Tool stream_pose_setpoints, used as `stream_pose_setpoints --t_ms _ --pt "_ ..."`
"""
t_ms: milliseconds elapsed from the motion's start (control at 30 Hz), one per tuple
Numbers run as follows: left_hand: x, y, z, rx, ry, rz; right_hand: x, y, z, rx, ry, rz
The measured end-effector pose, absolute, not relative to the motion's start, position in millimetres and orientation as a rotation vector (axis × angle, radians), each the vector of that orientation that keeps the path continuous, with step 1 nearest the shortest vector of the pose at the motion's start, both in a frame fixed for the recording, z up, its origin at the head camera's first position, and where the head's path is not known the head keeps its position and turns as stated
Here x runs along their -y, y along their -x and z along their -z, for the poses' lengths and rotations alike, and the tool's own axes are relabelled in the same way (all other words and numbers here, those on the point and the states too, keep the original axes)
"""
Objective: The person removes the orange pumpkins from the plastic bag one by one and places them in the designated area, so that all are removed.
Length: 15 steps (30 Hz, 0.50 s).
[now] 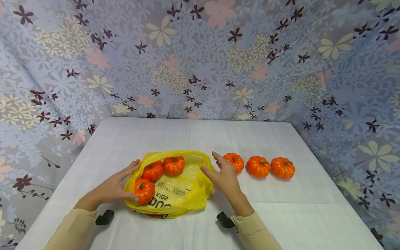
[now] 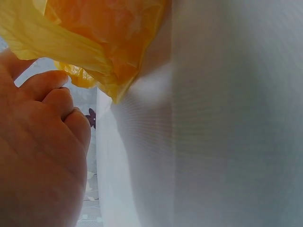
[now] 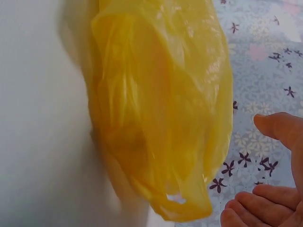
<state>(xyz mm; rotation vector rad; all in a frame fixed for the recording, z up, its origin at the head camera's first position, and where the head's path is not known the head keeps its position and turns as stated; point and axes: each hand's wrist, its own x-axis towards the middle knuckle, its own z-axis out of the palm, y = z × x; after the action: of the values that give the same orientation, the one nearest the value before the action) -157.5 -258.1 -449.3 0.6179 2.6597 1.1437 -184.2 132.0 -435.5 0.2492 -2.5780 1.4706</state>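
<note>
A yellow plastic bag (image 1: pixel 195 199) lies on the table with its mouth spread wide. Inside it, on the left, are three orange pumpkins: a front one (image 1: pixel 144 192), a middle one (image 1: pixel 153 171) and a back one (image 1: pixel 174 165). My left hand (image 1: pixel 110 185) rests against the bag's left rim, thumb and forefinger spread apart; in the left wrist view the other fingers (image 2: pixel 60 100) are bent below the plastic. At the bag's right side, my right hand (image 1: pixel 226 178) hovers with thumb and fingers apart, holding nothing. It partly covers a pumpkin (image 1: pixel 234 162) behind it.
Two more pumpkins, one in the middle (image 1: pixel 258 166) and one at the right (image 1: pixel 282 168), continue the row to the right of the bag. A white cloth covers the table (image 1: pixel 150 135). Flower-patterned fabric (image 1: pixel 200 69) hangs behind and at both sides.
</note>
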Motion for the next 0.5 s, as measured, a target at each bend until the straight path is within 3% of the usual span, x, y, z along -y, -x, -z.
stream_pose_setpoints --t_ms 500 --pt "258.8 156.6 453.4 -2.663 -0.608 -1.180 -113.5 181.6 441.1 2.602 -0.347 -1.483"
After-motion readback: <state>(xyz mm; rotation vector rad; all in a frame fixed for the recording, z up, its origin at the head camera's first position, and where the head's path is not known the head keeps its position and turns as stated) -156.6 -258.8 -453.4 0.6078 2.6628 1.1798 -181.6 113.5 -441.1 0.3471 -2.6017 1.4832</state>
